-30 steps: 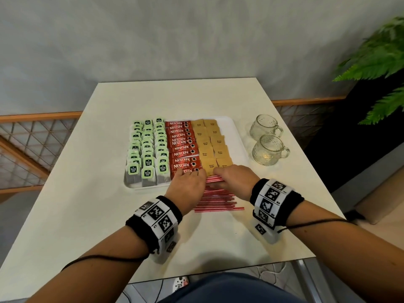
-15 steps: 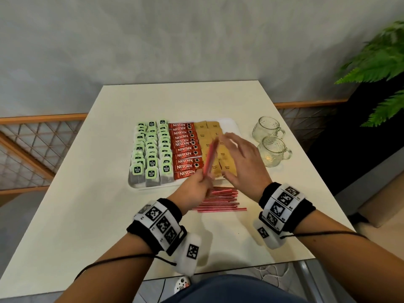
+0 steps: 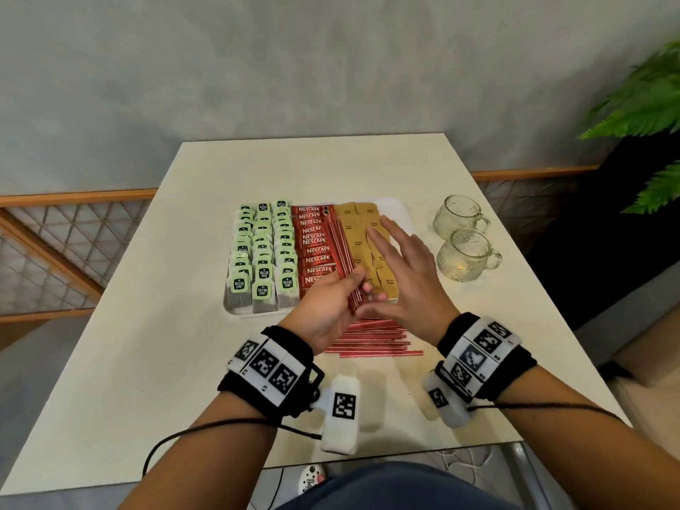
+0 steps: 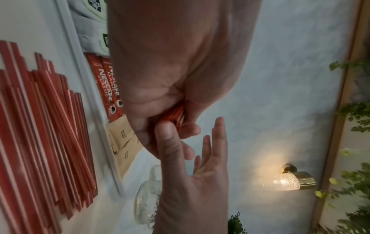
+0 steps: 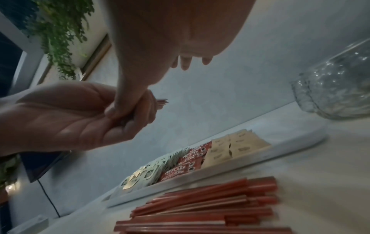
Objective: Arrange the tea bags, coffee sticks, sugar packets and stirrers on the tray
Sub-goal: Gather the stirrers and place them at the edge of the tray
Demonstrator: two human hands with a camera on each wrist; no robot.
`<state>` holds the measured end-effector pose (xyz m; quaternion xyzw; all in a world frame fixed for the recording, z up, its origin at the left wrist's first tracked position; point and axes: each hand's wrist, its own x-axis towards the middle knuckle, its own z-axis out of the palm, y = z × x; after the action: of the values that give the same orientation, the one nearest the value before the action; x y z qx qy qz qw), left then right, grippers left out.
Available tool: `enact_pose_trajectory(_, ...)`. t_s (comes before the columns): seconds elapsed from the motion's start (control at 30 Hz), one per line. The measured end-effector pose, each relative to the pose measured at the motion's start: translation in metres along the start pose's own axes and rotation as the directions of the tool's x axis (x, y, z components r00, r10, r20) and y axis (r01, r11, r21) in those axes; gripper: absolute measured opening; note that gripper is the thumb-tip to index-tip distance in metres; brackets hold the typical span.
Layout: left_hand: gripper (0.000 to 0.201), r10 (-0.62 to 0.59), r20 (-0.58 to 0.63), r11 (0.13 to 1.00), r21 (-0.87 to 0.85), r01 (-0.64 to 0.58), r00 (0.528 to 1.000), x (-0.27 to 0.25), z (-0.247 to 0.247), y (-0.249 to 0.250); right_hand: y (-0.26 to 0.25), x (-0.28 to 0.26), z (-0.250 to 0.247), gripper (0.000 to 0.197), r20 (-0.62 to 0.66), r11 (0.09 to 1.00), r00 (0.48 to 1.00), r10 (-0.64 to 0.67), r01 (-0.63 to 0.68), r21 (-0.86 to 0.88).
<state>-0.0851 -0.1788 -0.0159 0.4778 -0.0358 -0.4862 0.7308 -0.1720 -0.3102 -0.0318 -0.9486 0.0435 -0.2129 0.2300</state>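
Several stirrers [image 3: 344, 259] clenched in left hand [image 3: 327, 307] grip, lower ends hidden; right hand [image 3: 408, 274] released, fingers spread.

The left hand [image 3: 331, 307] hides the near ends of its stirrer bundle [image 3: 344, 259]. The right hand [image 3: 408, 277] covers several sugar packets [image 3: 358, 215]. The plant [image 3: 647, 104] is cut off at right.
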Motion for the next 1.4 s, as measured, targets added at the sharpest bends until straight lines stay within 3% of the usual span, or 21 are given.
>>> enact_pose_trajectory(0.1,0.011,0.006,-0.011,1.0,0.01,-0.006,1.0,0.001,0.0,-0.002,-0.001,-0.003,0.001,0.121,0.062,0.998,0.998,0.004,-0.008,0.066)
enact_pose_trajectory(0.2,0.015,-0.01,0.02,0.999,0.041,0.009,1.0,-0.003,0.004,-0.005,-0.001,-0.004,0.004,0.115,0.033,0.999,0.999,0.0,-0.002,0.046)
enact_pose_trajectory(0.37,0.016,-0.044,0.085,0.962,0.273,0.019,0.995,-0.009,-0.005,-0.01,-0.006,-0.01,0.0,0.128,0.098,0.988,0.993,0.058,-0.071,0.136)
enact_pose_trajectory(0.43,0.018,-0.092,0.134,0.909,0.415,0.028,0.987,-0.012,-0.016,-0.011,-0.005,-0.01,-0.008,0.114,0.131,0.935,0.982,0.137,-0.172,0.31)
enact_pose_trajectory(0.5,0.023,-0.17,0.201,0.861,0.506,0.047,0.965,-0.014,-0.025,-0.012,0.003,-0.005,-0.018,0.082,0.089,0.836,0.967,0.239,-0.252,0.487)
enact_pose_trajectory(0.57,0.024,-0.227,0.249,0.859,0.506,0.073,0.941,-0.017,-0.027,-0.013,0.013,0.0,-0.025,0.056,0.086,0.719,0.944,0.317,-0.299,0.628)
enact_pose_trajectory(0.6,0.023,-0.237,0.259,0.861,0.503,0.078,0.936,-0.017,-0.027,-0.013,0.015,0.001,-0.027,0.049,0.111,0.704,0.946,0.306,-0.303,0.643)
enact_pose_trajectory(0.7,0.021,-0.237,0.282,0.852,0.521,0.059,0.93,-0.017,-0.022,-0.011,0.016,-0.001,-0.019,0.044,0.221,0.743,0.954,0.205,-0.299,0.599)
enact_pose_trajectory(0.83,0.021,-0.267,0.279,0.839,0.538,0.08,0.923,-0.016,-0.02,-0.012,0.017,-0.001,-0.013,0.048,0.208,0.673,0.951,0.23,-0.31,0.671)
enact_pose_trajectory(0.9,0.021,-0.292,0.272,0.813,0.576,0.088,0.917,-0.016,-0.02,-0.012,0.019,0.001,-0.015,0.05,0.178,0.696,0.954,0.243,-0.299,0.652)
enact_pose_trajectory(1.03,0.016,-0.28,0.247,0.606,0.795,-0.029,0.927,-0.015,-0.016,-0.007,0.014,0.006,-0.019,0.052,0.114,0.823,0.958,0.263,-0.285,0.491)
enact_pose_trajectory(1.1,0.014,-0.208,0.255,0.43,0.891,-0.146,0.944,-0.011,-0.018,-0.003,0.012,0.007,-0.018,0.045,0.139,0.893,0.957,0.254,-0.287,0.346)
enact_pose_trajectory(1.13,0.012,-0.152,0.274,0.288,0.931,-0.223,0.95,-0.01,-0.018,0.0,0.014,0.007,-0.018,0.045,0.156,0.9,0.951,0.267,-0.304,0.313)
enact_pose_trajectory(1.2,0.027,-0.022,0.321,-0.073,0.944,-0.322,0.947,-0.004,-0.023,0.002,0.017,0.003,-0.016,0.049,0.191,0.893,0.937,0.292,-0.339,0.295)
enact_pose_trajectory(1.23,0.035,0.051,0.34,-0.243,0.916,-0.319,0.939,-0.001,-0.025,0.003,0.018,0.001,-0.015,0.052,0.192,0.893,0.937,0.293,-0.34,0.294)
enact_pose_trajectory(1.27,0.04,0.13,0.361,-0.344,0.89,-0.299,0.924,0.0,-0.025,0.004,0.019,-0.001,-0.012,0.054,0.184,0.896,0.938,0.294,-0.338,0.29)
enact_pose_trajectory(1.3,0.043,0.192,0.371,-0.36,0.888,-0.286,0.909,0.001,-0.023,0.005,0.02,-0.002,-0.01,0.054,0.174,0.9,0.937,0.304,-0.342,0.269)
enact_pose_trajectory(1.33,0.044,0.243,0.35,-0.254,0.923,-0.288,0.905,0.002,-0.024,0.004,0.02,-0.001,-0.01,0.054,0.16,0.912,0.932,0.324,-0.353,0.21)
enact_pose_trajectory(1.4,0.046,0.321,0.195,0.228,0.934,-0.275,0.927,-0.001,-0.022,0.003,0.02,0.003,-0.015,0.053,0.111,0.926,0.922,0.372,-0.376,0.02)
